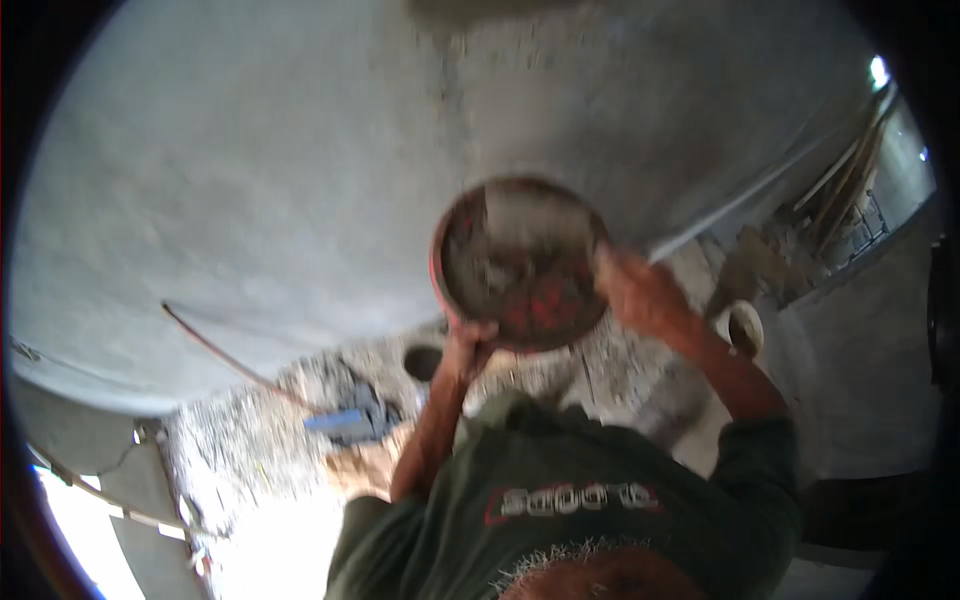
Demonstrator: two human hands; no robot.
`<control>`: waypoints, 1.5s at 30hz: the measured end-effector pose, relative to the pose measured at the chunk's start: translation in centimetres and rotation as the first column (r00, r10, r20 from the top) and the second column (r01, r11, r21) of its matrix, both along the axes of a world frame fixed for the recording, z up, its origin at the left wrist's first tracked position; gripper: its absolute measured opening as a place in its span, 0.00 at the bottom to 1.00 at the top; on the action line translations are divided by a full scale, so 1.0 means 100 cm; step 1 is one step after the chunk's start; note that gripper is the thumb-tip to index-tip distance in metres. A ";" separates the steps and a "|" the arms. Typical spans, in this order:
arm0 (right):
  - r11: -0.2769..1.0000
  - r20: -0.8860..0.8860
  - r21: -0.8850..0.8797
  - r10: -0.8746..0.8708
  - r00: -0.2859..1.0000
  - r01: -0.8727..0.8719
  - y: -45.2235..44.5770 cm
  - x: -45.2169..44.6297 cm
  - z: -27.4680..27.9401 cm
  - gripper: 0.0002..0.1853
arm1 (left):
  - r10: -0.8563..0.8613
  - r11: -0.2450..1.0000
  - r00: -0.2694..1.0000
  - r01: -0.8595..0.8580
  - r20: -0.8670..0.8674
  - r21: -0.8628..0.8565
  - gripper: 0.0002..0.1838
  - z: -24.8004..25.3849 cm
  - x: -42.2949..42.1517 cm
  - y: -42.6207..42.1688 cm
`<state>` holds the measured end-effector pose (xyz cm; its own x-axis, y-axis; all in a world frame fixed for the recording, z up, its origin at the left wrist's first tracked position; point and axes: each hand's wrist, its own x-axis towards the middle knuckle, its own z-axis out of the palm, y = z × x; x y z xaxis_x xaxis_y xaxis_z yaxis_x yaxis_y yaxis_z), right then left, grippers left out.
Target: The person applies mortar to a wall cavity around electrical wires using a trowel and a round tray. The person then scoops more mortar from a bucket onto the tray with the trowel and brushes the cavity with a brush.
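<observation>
A round red basin (pixel 438 262) smeared with grey, wet-looking material (pixel 475 280) is held up in front of a grey wall (pixel 250 180). My left hand (pixel 470 345) grips its lower left rim, fingers closed. At the right side of the basin, my right hand (pixel 638 290) is closed and blurred by motion. It seems to hold a flat rectangular trowel (pixel 538 218), whose blade lies over the upper part of the basin; the handle is hidden by my fingers.
Below, the rough floor holds a dark round container (pixel 422 362), a blue object (pixel 338 420) on dark cloth and a pale bucket (pixel 743 328). A thin reddish pipe (pixel 230 360) slants at the left. Wooden poles (pixel 850 185) lean at the far right.
</observation>
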<state>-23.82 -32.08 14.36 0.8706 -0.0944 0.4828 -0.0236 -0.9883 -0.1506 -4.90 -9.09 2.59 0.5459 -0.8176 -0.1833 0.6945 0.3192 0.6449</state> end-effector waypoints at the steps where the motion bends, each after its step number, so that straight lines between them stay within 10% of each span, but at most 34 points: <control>1: 0.992 -0.235 0.119 -0.001 0.972 0.030 -0.001 0.000 -0.002 0.23 | -0.096 0.995 0.994 0.097 -0.050 0.012 0.15 -0.007 0.008 0.007; 3: 0.986 -0.019 0.148 -0.079 0.997 0.081 0.018 -0.001 0.023 0.21 | 0.056 0.981 0.998 -0.057 -0.012 -0.186 0.39 0.018 -0.003 -0.003; 13: 0.891 -0.216 0.434 -0.041 0.976 0.133 -0.049 -0.054 0.051 0.15 | -0.027 0.985 1.000 0.029 0.014 -0.171 0.39 0.029 0.003 0.003; 15: 0.702 -0.584 0.604 0.066 0.809 0.378 -0.068 -0.078 0.065 0.22 | 0.001 0.979 1.000 -0.007 -0.026 -0.205 0.39 0.028 -0.001 0.005; 21: 0.421 -0.460 0.846 0.263 0.848 0.327 -0.050 -0.037 0.026 0.18 | -0.143 0.985 0.989 0.146 0.038 -0.088 0.39 0.020 0.005 -0.003; 25: 0.576 -0.436 0.777 0.203 0.877 0.253 -0.041 -0.009 0.010 0.16 | -0.139 0.986 0.990 0.135 -0.028 -0.098 0.39 0.000 -0.010 -0.016; 27: 0.968 0.151 0.208 0.113 0.982 -0.143 -0.042 -0.011 0.004 0.16 | -0.125 0.989 0.991 0.121 -0.043 -0.087 0.39 0.003 -0.015 -0.016; 30: 0.997 -0.231 0.014 -0.073 0.970 0.078 -0.017 -0.019 0.056 0.18 | -0.154 0.981 0.981 0.138 -0.116 -0.135 0.39 0.006 -0.016 -0.014; 36: 0.948 0.277 0.269 0.091 0.957 -0.168 -0.023 0.011 0.042 0.14 | -0.017 0.995 0.997 0.024 0.074 -0.100 0.37 -0.003 -0.005 -0.010; 37: 0.883 -0.032 0.463 0.102 0.994 -0.075 -0.024 0.009 0.051 0.14 | -0.019 0.999 0.997 0.022 0.079 -0.047 0.36 -0.034 0.006 -0.004; 39: 0.656 -0.453 0.717 0.180 0.873 0.237 -0.037 0.006 0.048 0.16 | -0.418 0.537 0.891 0.398 0.175 -0.744 0.35 -0.113 0.048 -0.010; 41: 0.516 -0.601 0.743 0.232 0.765 0.427 -0.041 -0.016 0.041 0.17 | -0.005 0.986 0.998 -0.005 -0.061 -0.164 0.35 0.006 -0.007 -0.003; 45: 0.568 -0.655 0.694 0.245 0.714 0.442 -0.060 -0.047 0.075 0.19 | 0.154 0.969 0.986 -0.164 -0.064 -0.185 0.34 0.015 -0.004 0.017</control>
